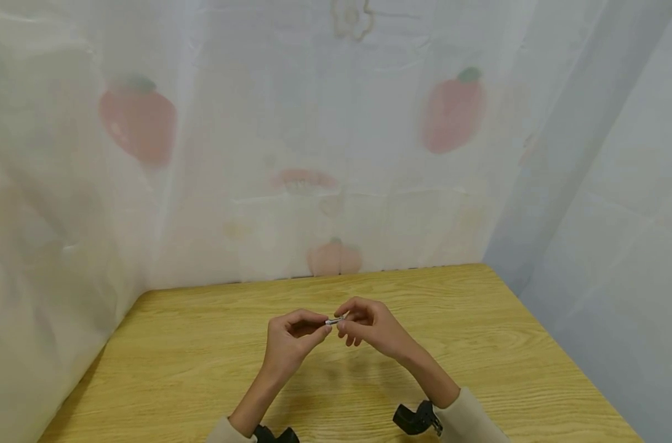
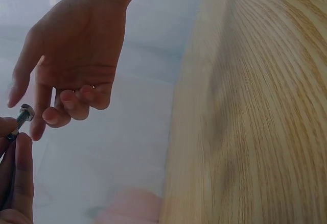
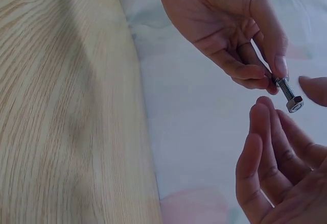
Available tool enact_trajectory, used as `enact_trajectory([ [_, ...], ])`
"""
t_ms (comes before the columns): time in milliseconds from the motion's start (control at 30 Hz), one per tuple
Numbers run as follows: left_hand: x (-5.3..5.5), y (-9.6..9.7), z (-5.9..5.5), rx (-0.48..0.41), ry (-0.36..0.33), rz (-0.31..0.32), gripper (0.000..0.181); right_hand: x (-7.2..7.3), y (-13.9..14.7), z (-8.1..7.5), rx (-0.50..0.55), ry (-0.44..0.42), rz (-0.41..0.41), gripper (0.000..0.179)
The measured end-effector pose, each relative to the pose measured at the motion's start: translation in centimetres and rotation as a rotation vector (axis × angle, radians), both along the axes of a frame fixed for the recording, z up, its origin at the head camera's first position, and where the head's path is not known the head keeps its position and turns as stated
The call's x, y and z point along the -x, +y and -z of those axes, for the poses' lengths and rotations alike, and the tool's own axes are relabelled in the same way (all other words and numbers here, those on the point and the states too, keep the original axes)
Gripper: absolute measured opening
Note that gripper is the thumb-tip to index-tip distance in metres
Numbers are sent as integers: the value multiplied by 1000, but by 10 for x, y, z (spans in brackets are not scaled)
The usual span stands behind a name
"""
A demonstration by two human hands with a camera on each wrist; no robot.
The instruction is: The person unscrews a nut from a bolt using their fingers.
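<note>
A small silver threaded bolt (image 3: 286,89) is pinched near one end between the thumb and fingers of my left hand (image 1: 288,342), above the table. Its free end carries a hexagonal piece (image 3: 295,104) and points toward my right hand (image 1: 379,331). In the left wrist view, the right thumb and index finger stand apart on either side of the hexagonal end of the bolt (image 2: 24,116), with gaps showing. The other right fingers are loosely bent and hold nothing. The left fingertips hide the bolt's gripped end.
Beneath both hands lies a wood-grain table (image 1: 203,369). Pale curtains (image 1: 247,123) with strawberry prints hang behind it and along both sides. A black wrist mount (image 1: 416,418) sits by the right sleeve, and another dark mount (image 1: 275,434) by the left sleeve.
</note>
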State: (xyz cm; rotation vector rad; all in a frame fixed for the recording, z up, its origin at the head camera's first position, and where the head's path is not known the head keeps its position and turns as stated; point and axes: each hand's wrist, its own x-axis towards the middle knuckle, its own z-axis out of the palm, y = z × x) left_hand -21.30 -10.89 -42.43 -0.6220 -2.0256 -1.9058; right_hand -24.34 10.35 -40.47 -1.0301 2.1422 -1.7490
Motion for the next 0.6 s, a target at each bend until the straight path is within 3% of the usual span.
enact_trajectory([
  [233,1,0,-1,7,13,11,17,-1,-1,-4,-55,-3,35,23],
  [600,-1,0,-3,-6,16,6,15,-4,0,-5,21,5,-13,20],
])
